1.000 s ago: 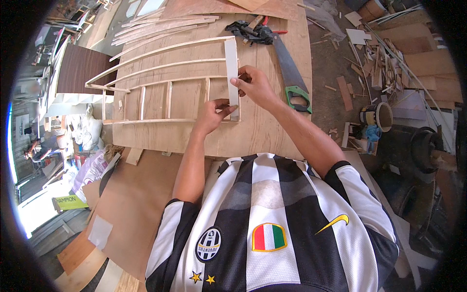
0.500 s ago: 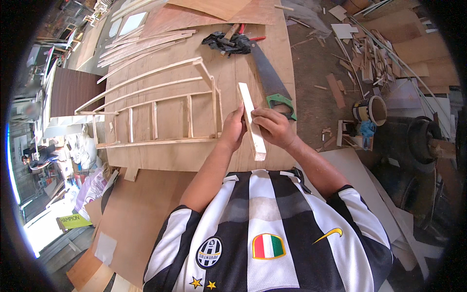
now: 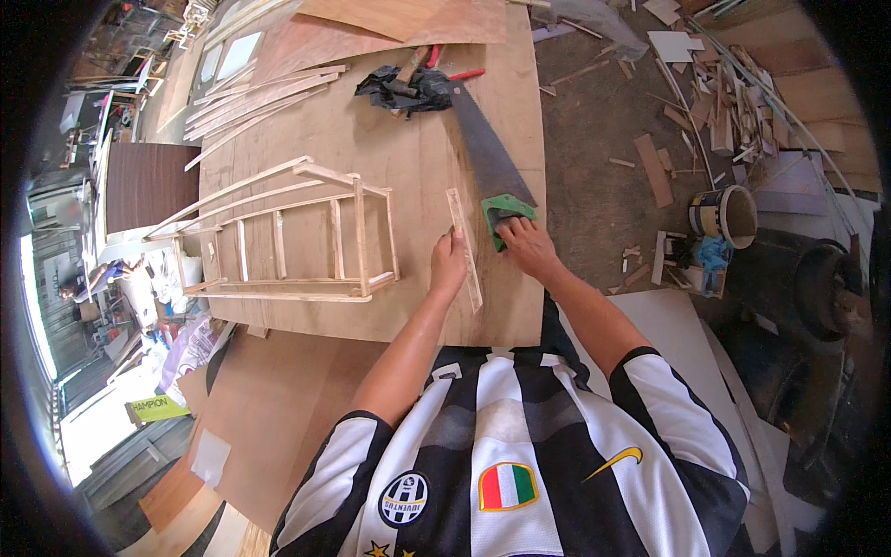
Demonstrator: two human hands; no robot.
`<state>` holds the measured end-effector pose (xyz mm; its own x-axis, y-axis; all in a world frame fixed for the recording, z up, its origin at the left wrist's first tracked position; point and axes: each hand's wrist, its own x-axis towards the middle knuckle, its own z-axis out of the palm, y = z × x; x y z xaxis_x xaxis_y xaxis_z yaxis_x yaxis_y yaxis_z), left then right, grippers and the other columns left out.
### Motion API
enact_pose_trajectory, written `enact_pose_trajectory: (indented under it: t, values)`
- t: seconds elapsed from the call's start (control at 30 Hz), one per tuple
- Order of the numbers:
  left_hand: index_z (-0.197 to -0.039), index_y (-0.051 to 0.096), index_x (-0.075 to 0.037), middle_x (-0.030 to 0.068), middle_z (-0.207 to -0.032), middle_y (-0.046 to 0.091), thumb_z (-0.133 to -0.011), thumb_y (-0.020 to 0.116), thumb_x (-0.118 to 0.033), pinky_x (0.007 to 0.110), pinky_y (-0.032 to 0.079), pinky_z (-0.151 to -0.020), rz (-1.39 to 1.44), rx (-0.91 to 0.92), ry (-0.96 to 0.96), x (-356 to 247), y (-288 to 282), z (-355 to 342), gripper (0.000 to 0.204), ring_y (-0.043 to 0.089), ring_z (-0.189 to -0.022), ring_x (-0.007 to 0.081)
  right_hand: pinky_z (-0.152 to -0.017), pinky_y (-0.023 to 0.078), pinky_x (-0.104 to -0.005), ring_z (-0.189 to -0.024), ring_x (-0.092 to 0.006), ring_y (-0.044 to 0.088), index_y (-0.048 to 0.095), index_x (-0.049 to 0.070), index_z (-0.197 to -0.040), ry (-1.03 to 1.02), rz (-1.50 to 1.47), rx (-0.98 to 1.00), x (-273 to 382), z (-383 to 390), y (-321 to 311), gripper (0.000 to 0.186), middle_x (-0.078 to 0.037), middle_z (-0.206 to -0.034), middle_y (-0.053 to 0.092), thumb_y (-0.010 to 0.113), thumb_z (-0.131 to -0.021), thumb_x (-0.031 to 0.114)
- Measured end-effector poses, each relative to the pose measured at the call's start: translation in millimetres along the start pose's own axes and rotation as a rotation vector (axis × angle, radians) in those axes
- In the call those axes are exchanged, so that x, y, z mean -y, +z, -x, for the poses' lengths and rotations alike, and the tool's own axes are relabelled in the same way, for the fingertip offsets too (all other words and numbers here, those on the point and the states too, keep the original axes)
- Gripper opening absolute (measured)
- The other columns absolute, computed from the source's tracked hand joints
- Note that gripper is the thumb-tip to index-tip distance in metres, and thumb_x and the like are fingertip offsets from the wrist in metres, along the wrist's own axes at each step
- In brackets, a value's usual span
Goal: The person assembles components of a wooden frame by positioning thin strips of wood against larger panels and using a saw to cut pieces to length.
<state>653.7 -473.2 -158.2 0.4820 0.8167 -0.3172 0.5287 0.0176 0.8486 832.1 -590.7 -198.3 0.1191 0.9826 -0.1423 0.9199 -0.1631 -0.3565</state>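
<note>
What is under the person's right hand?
The green handle of a handsaw shows partly beneath the right hand, with plywood tabletop beyond. The hand covers the rest, so its grip underneath cannot be seen.

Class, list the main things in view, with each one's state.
left hand, closed on the strip
strip, held
right hand, at the saw handle, grip unclear
saw, on the table
frame, assembled, without panels
slats, loosely piled
black plastic, crumpled
bucket, lidless
</note>
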Motion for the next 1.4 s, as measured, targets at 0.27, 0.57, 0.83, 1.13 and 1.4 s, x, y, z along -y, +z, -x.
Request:
enact_pose_trajectory:
  t: [0.27,0.57,0.83,1.13,1.4]
  values:
    - [-0.118,0.063,0.003,0.0237,-0.089,0.066,-0.11,0.043,-0.037,0.043,0.05,-0.078,-0.111,-0.076,-0.109,-25.2,73.6,-7.1,0.045,0.066,-0.086,0.0375,-0.08,0.052,-0.0453,-0.091,-0.0359,0.067,0.057,0.005,-0.115,0.394,-0.525,-0.22,-43.9,54.4,-60.4,0.031,-0.02,-0.096,0.065,0.072,-0.089,0.015]
    - [-0.121,0.067,-0.012,0.014,-0.115,0.067,-0.106,0.05,-0.035,0.05,0.053,-0.079,-0.462,-0.032,0.1,-48.8,171.5,-67.8,0.032,0.067,-0.096,0.0405,-0.063,0.05,-0.0376,-0.069,-0.0284,0.065,0.059,0.005,-0.104,0.486,-0.677,-0.673,-94.0,118.3,-81.8,0.015,-0.015,-0.078,0.062,0.069,-0.096,0.013]
    - [-0.12,0.066,-0.014,0.0061,-0.115,0.068,-0.102,0.054,-0.033,0.048,0.049,-0.09,-0.783,-0.184,0.194,-44.9,190.9,-75.3,0.029,0.06,-0.105,0.0321,-0.066,0.053,-0.0468,-0.081,-0.0449,0.068,0.058,0.004,-0.11,0.557,-0.705,-0.635,-103.2,126.2,-78.1,0.022,-0.022,-0.088,0.065,0.068,-0.097,0.018]
    - [-0.115,0.068,-0.008,0.0144,-0.11,0.065,-0.105,0.049,-0.034,0.051,0.049,-0.09,-0.523,-0.222,0.224,-90.8,192.3,-107.5,0.033,0.06,-0.106,0.0381,-0.068,0.054,-0.0453,-0.082,-0.0419,0.07,0.058,0.005,-0.11,0.606,-0.765,-0.59,-85.0,118.2,-88.0,0.026,-0.021,-0.089,0.066,0.073,-0.095,0.02]
    - [-0.105,0.072,-0.01,0.0142,-0.099,0.065,-0.103,0.054,-0.034,0.049,0.05,-0.086,-0.615,-0.166,0.279,-43.3,199.7,-133.7,0.03,0.062,-0.098,0.0385,-0.066,0.054,-0.0469,-0.08,-0.0423,0.07,0.059,0.005,-0.11,0.553,-0.834,-0.629,-58.3,113.5,-109.5,0.022,-0.02,-0.087,0.067,0.071,-0.094,0.014]
